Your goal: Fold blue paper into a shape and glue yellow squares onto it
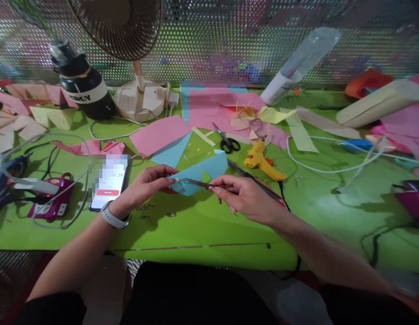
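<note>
My left hand [154, 181], with a pale watch strap on its wrist, pinches the left end of a folded light-blue paper [212, 168]. The paper is held up over the green table and has a notch-like gap near its middle. Between the fingers of my right hand [245, 197] is a pair of thin, bent-tip tweezers [199, 183]. Its tip reaches across the paper to a small pale bit by my left fingertips. Whether the tip grips that bit I cannot tell. Small dark bits [171, 214] lie on the table below my hands.
Beyond the paper lie black scissors [229, 143], a yellow glue gun [260, 162] and pink paper sheets [162, 134]. A phone [109, 185] rests by my left wrist. Further back stand a fan [140, 99] and a black bottle [84, 85]. White cables [317, 170] loop on both sides.
</note>
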### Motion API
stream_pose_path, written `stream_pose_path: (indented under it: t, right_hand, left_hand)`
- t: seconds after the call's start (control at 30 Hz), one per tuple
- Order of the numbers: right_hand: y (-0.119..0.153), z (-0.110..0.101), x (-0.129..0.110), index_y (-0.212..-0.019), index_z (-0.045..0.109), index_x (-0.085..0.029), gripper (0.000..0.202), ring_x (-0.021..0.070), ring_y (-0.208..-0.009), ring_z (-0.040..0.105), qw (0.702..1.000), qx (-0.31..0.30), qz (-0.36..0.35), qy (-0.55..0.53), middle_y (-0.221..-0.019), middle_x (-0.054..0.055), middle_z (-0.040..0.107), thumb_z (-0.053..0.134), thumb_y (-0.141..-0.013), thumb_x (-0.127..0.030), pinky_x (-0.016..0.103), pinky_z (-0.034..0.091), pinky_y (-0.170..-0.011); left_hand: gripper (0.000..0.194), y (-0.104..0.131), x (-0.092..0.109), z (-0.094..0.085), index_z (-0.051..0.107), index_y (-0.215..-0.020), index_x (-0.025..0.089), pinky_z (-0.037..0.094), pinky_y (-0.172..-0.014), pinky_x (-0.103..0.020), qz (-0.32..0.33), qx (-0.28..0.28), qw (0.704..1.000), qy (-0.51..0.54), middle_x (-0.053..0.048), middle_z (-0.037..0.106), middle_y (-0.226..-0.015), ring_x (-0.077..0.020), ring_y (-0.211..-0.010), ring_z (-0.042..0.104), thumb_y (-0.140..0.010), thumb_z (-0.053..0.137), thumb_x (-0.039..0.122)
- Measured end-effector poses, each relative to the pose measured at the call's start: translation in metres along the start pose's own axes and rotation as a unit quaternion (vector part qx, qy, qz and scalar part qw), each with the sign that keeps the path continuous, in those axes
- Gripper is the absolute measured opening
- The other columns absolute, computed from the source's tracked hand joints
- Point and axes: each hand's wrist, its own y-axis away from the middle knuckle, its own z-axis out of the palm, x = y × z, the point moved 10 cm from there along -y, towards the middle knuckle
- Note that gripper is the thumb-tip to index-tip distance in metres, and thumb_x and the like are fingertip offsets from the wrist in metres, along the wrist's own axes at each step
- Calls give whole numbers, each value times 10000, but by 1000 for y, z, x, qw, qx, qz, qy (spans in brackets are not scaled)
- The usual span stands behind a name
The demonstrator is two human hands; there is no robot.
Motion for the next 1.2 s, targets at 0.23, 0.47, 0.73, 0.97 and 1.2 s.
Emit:
stream_pose_path:
  t: [0.23,0.47,0.73,0.97,1.2]
  right_hand:
    - [-1,2,4,-955,614,-171,283,62,-444,417,1000,-8,5,-6,-648,-39,506,555,-882,-438,208,358,-401]
    - [-2,3,5,-941,603,-177,263,62,-447,433,1000,-8,-2,-3,-666,-38,521,550,-891,-430,211,379,-408]
    - [-4,4,7,-930,599,-180,266,57,-412,427,1000,-7,-1,-18,-659,-42,524,567,-878,-439,215,381,-391]
    - [-5,6,7,-916,592,-176,263,49,-409,422,999,-10,4,-41,-666,-40,532,587,-867,-434,206,387,-387]
    - [-6,6,7,-916,587,-178,280,49,-404,427,999,-12,0,-51,-663,-39,541,609,-856,-451,207,385,-380]
  left_hand:
    - [274,1,0,2,669,-1047,128,559,-740,-244,-3,-7,1000,15,-51,708,-942,-125,-775,675,-802,712,243]
    - [297,0,-1,4,654,-1074,119,555,-774,-269,-1,-19,1000,21,-62,717,-958,-138,-799,689,-799,709,217]
    - [292,1,0,4,645,-1085,109,559,-773,-264,2,-17,1000,25,-65,724,-954,-133,-799,690,-809,694,192]
    - [315,0,1,4,641,-1082,120,552,-763,-259,9,-13,999,39,-55,726,-938,-128,-780,690,-792,729,208]
    - [325,0,3,4,638,-1097,124,555,-796,-276,14,-16,999,47,-64,719,-984,-136,-814,688,-792,727,195]
